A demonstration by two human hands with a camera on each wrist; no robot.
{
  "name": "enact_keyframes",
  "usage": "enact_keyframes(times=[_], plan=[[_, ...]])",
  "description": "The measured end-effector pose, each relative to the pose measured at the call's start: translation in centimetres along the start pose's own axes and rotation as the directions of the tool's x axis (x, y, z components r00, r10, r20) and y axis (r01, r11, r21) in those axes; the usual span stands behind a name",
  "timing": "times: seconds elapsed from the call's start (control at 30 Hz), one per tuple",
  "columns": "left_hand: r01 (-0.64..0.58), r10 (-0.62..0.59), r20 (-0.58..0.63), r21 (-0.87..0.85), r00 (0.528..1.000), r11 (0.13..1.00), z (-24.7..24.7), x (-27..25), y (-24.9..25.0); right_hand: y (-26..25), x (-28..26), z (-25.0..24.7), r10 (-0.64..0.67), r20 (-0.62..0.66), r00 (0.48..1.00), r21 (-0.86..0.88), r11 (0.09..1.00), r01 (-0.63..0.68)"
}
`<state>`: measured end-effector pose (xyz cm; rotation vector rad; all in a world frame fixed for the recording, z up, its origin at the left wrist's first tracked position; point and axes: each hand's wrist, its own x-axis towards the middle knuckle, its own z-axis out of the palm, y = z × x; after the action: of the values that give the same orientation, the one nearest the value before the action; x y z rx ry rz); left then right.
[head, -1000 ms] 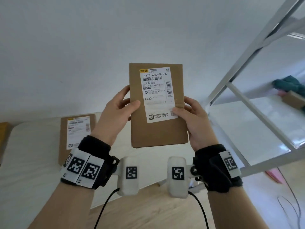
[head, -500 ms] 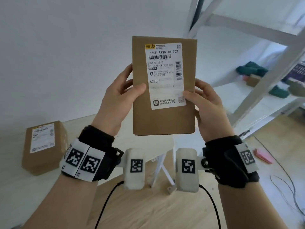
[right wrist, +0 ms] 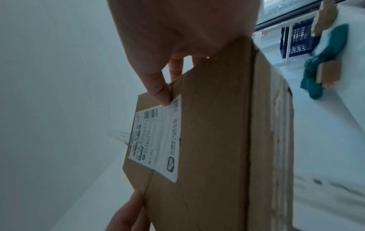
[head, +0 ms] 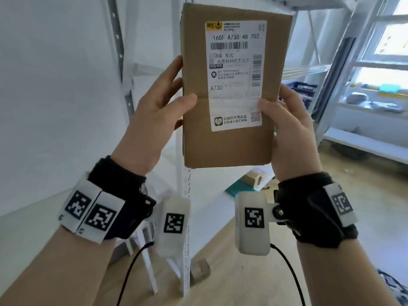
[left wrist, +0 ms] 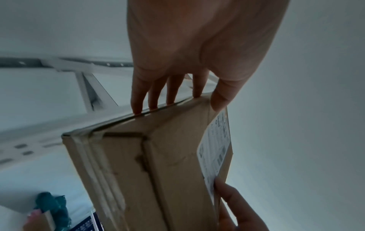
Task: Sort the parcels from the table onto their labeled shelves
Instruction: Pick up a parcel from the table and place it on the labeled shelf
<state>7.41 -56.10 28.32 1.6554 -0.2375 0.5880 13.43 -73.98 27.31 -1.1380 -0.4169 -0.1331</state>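
Observation:
A flat brown cardboard parcel (head: 229,146) with a white shipping label (head: 235,74) reading A730 stands upright in front of me, held in both hands. My left hand (head: 159,111) grips its left edge, thumb on the front and fingers behind. My right hand (head: 287,127) grips the right edge, with the thumb pressing on the label's lower corner. In the left wrist view the parcel (left wrist: 158,171) shows its taped side under the left hand (left wrist: 177,78). The right wrist view has the parcel (right wrist: 213,140) and the right hand (right wrist: 168,70) pinching it.
White metal shelving (head: 364,138) stands ahead and to the right, its upright post (head: 185,228) just behind the parcel. A shelf (right wrist: 326,125) carries a teal bag (right wrist: 326,62) and small cardboard boxes. A blue crate (head: 303,87) sits further back. Below lies wooden floor (head: 209,250).
My view has swung right, from the table toward the shelving. Both hands have lifted the parcel higher and nearer. The table with the second parcel has left the view.

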Motion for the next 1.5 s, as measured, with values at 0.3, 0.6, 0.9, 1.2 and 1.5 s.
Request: enact_keyframes(times=[0.3, 0.6, 0.9, 1.2, 1.5], plan=[[-0.078, 0.072, -0.091, -0.069, 0.993, 0.995, 10.0, 9.1, 2.6, -6.0, 8.5, -7.4, -0.093, 0.086, 0.992, -0.093, 0.991, 0.101], [-0.274, 0.248, -0.171, -0.153, 0.954, 0.950, 14.8, 19.6, 1.6, -9.1, 20.7, -9.9, -0.241, 0.054, 0.969, -0.189, 0.950, 0.247], [-0.357, 0.320, -0.219, -0.155, 0.922, 0.921, 16.2, 30.2, -0.5, -8.8, 32.7, -11.4, -0.238, 0.219, 0.946, -0.135, 0.953, 0.271], [-0.292, 0.271, -0.308, -0.026, 0.912, 0.956, 17.8, 36.9, -5.3, -4.3, 42.0, -13.7, -0.158, 0.466, 0.870, -0.120, 0.963, 0.239], [-0.288, 0.276, -0.358, 0.020, 0.892, 0.957, 28.4, 45.3, -9.9, -2.5, 53.5, -24.3, -0.139, 0.581, 0.802, -0.049, 0.977, 0.206]])
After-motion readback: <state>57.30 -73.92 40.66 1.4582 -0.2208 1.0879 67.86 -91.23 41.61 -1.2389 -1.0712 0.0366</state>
